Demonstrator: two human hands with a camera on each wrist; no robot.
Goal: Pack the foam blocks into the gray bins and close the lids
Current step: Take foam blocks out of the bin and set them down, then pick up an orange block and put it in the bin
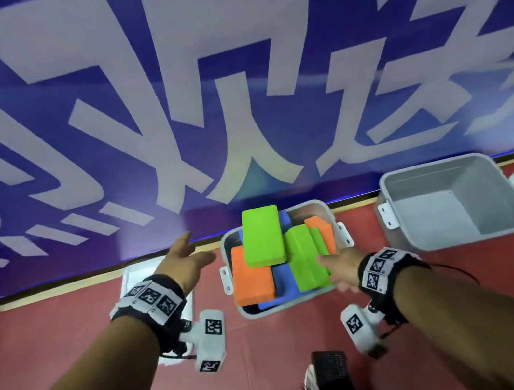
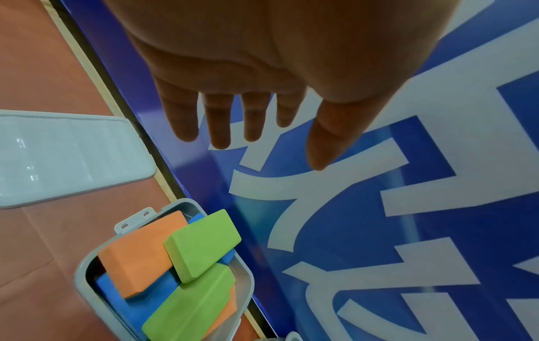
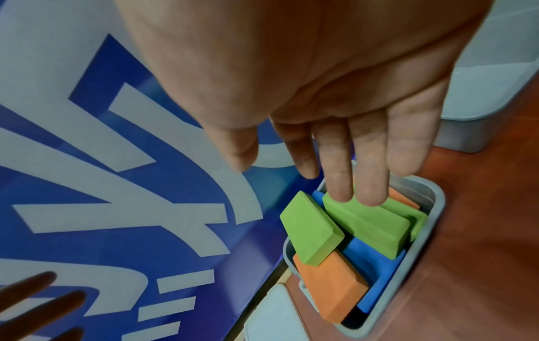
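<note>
Right hand spread, fingers touching green block; block's long axis runs toward wall; left hand spread, empty.

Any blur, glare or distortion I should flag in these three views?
Head view: wide-angle bending of the blue banner, slight blur on the left hand. Left wrist: glare streaks on the lid. Right wrist: right hand looms large, foam blocks sharp.

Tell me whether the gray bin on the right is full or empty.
Empty. The right gray bin stands open with its bare floor and inner walls showing; every foam block in view sits in the middle bin.
</note>
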